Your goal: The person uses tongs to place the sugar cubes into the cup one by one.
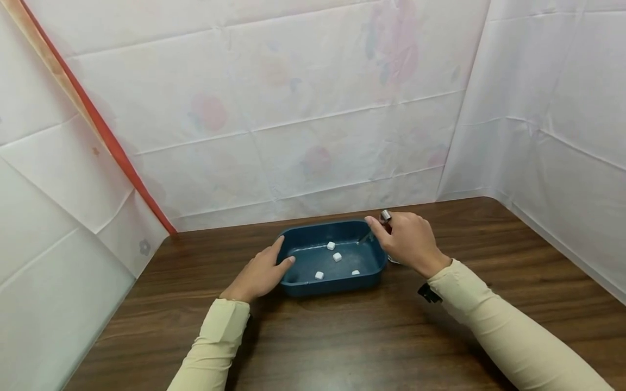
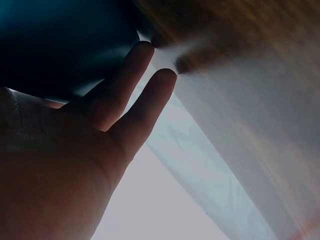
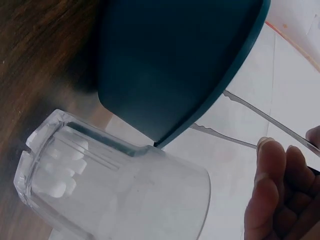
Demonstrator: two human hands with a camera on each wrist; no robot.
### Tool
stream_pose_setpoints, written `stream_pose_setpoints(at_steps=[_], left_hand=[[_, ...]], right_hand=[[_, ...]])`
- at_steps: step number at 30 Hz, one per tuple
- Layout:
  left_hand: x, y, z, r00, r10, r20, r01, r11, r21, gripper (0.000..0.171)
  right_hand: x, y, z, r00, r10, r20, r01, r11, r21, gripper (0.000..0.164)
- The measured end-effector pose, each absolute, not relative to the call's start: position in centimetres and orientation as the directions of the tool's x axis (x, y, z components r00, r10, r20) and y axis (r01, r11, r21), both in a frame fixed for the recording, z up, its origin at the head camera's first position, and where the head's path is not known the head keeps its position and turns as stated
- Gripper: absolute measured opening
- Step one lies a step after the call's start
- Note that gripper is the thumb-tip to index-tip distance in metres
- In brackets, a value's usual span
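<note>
So you've got pale printed sheets (image 1: 313,103) hung all around your spot, with 1 red-orange strip (image 1: 105,133) running down the left side. Under that is 1 dark wood-grain table (image 1: 303,347), and your 2 cream sleeves come in over it, left (image 1: 210,342) and right (image 1: 508,320).

Only 1 bin here, the blue one (image 1: 327,287), sitting on the table toward the far edge, right between your 2 hands. Your left hand (image 1: 256,274) is at its left end, fingers pretty straight and not wrapped around anything, thumb lying over the rim. Your right hand (image 1: 411,241) is up over the right end, fingers curled around the tongs.

Next, 1 clear cup (image 3: 160,190), standing upright on the table just beside the bin's right end. From the head view it's mostly behind your hand, but the right wrist view gets it nicely.

The tongs (image 1: 386,215): 1 pair, metal, 2 arms spread apart and slanting down into the bin. Can't tell if the tips are on anything. There's also 1 black gadget (image 1: 429,293) under your right cuff.

Smallest stuff: I count 4 white cubes (image 1: 337,257) loose in the bin, well apart from the tongs. More white pieces (image 3: 60,167) are bunched in the bottom of the cup, but they overlap too much for an exact count.
</note>
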State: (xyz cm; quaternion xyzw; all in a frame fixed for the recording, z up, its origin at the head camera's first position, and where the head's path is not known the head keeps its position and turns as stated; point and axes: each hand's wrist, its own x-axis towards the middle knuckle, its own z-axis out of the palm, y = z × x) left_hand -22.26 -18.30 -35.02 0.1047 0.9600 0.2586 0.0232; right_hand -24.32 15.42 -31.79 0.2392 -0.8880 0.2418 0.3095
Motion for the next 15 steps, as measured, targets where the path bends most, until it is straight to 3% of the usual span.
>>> stream_pose_setpoints(at_steps=[15], left_hand=[[-22.44,-18.09,-35.06,-0.98,0.201,-0.006,0.168,0.837,0.521,0.077]], right_hand=[[-24.27,15.25,-32.01,-0.731,-0.286,0.62,-0.556,0.776,-0.298,0.054]])
